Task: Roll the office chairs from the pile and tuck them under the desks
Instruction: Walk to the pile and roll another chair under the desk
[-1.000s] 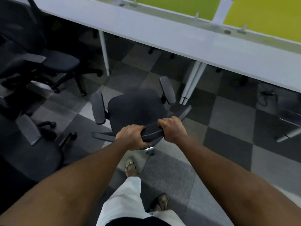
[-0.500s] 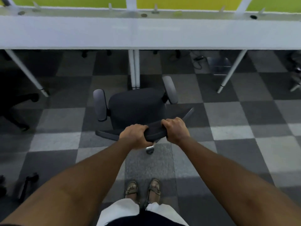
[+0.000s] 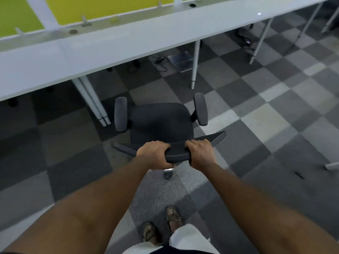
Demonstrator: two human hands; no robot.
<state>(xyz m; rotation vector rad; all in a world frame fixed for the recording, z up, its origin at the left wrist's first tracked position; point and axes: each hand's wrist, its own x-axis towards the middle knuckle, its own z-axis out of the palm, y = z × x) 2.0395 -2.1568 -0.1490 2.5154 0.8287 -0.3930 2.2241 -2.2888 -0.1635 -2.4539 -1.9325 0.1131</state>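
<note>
A dark grey office chair [image 3: 159, 121] with two padded armrests stands on the carpet in front of me, its seat facing the long white desk [image 3: 110, 44]. My left hand [image 3: 155, 154] and my right hand [image 3: 200, 153] both grip the top edge of its backrest, side by side. The chair sits just short of the desk edge, to the right of a pair of white desk legs [image 3: 95, 105]. One caster [image 3: 168, 174] shows below the backrest.
Green divider panels [image 3: 102, 8] run along the back of the desk. More white legs [image 3: 194, 65] stand to the right. Cables and a flat metal box [image 3: 180, 60] lie on the checkered carpet under the desk. My sandalled feet [image 3: 161, 228] are behind the chair.
The pile of chairs on the left has left the view. I have turned and rolled the chair rightward along the desk, past the paired legs. Both hands keep the same hold.
</note>
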